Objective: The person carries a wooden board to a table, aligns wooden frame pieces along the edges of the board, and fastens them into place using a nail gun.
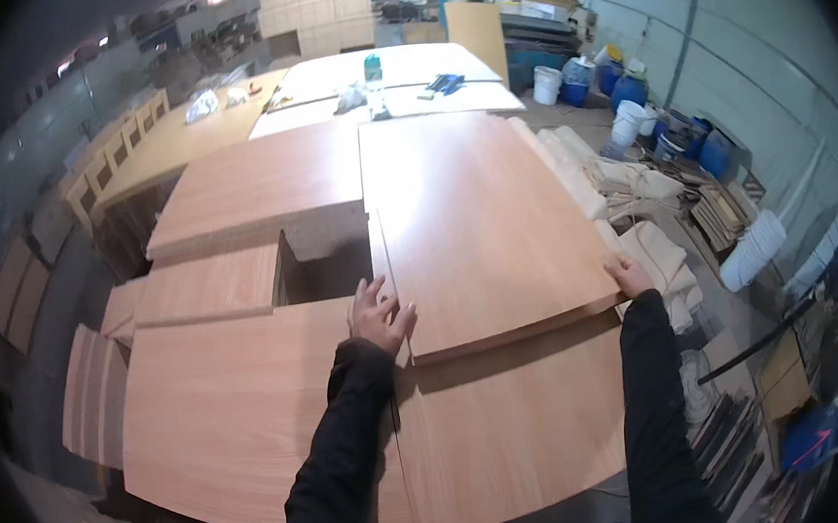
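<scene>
A large wood-grain board lies on top of a stack, its near edge overhanging a lower board of the same pinkish finish. At its near right corner my right hand is closed, fingers curled round the edge. My left hand is beside the board's left edge, fingers apart; whether the fingertips press on the edge I cannot tell. To the left of that hand, another matching board tops a neighbouring stack. Behind it sits a smaller board pile, with a dark gap to its right.
Farther off, white-topped panels carry a green-capped bottle and blue tools. Rolled cream sheeting lies along the stack's right side. Buckets and blue drums line the right wall. Wooden frames stand at the left.
</scene>
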`<state>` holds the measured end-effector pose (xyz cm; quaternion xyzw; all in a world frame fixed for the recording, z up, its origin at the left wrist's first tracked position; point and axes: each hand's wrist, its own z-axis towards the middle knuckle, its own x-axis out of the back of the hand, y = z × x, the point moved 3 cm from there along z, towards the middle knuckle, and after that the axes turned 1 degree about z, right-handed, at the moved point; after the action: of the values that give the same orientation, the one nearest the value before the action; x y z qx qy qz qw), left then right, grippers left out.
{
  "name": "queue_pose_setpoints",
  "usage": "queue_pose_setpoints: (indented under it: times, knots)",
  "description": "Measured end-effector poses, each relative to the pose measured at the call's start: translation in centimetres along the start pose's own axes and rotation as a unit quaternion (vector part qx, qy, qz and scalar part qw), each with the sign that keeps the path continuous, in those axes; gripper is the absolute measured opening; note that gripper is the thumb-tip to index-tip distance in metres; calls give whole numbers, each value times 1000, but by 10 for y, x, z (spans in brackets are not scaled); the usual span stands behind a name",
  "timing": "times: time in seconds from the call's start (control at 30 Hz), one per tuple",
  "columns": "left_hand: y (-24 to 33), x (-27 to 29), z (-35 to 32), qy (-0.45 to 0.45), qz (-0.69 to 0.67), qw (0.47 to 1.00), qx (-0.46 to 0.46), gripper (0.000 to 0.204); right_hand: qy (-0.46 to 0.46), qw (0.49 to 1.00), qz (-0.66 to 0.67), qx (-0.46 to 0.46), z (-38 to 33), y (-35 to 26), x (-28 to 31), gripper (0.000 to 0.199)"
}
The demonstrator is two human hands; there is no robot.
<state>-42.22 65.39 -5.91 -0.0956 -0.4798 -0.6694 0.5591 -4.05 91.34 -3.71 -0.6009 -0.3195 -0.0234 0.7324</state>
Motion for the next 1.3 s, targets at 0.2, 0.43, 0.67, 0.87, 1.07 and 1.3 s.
queue_pose_setpoints:
  times: [0.2, 0.43, 0.67, 0.87, 1.07, 1.3]
  knots:
    - [34, 18, -58, -107, -47, 990, 78, 44, -4, 994, 105, -42, -60, 43, 16, 35]
    - [63, 71, -137, -108, -71, 989, 73, 45, -10, 981, 147, -125, -171, 58, 25, 38]
    - [88, 111, -207, -163, -101, 980, 53, 48, 36, 966, 226, -117, -290, 30, 32, 45]
    - [89, 109, -227, -202, -58, 976, 58, 70, 47, 984, 134, -107, -324, 18, 22, 56]
    - [81, 109, -228, -224, -14, 974, -18, 77, 467, 868, -89, -144, -387, -77, -45, 80]
    - [82, 115, -229, -254, -17, 937, -241, 76, 459, 822, 326, -83, -412, -128, -206, 66]
